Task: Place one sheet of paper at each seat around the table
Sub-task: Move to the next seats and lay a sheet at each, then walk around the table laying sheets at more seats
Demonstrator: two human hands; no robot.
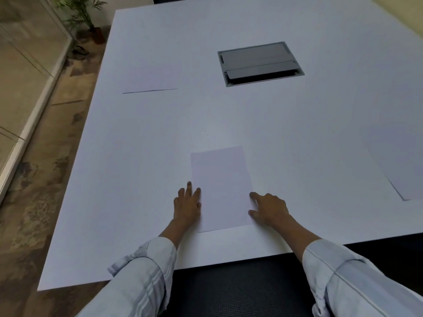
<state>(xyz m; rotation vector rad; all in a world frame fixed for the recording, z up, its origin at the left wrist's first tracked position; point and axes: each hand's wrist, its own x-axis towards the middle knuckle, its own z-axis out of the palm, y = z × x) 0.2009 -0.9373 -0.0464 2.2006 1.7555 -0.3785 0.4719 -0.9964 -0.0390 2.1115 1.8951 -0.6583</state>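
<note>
A white sheet of paper (220, 187) lies flat on the white table (286, 138), lengthwise, near the front edge. My left hand (187, 203) rests flat on the table with fingers spread, touching the sheet's left edge. My right hand (269, 208) rests at the sheet's right edge, forefinger and thumb against the paper. Neither hand grips anything. A second sheet (150, 80) lies by the table's left side. A third sheet (402, 175) lies at the right side, partly cut off by the frame.
A grey cable hatch (259, 64) is set into the table's middle. A dark mesh chair seat (240, 291) sits under the front edge between my arms. Brown patterned floor, a glass partition and a potted plant (84, 17) lie to the left.
</note>
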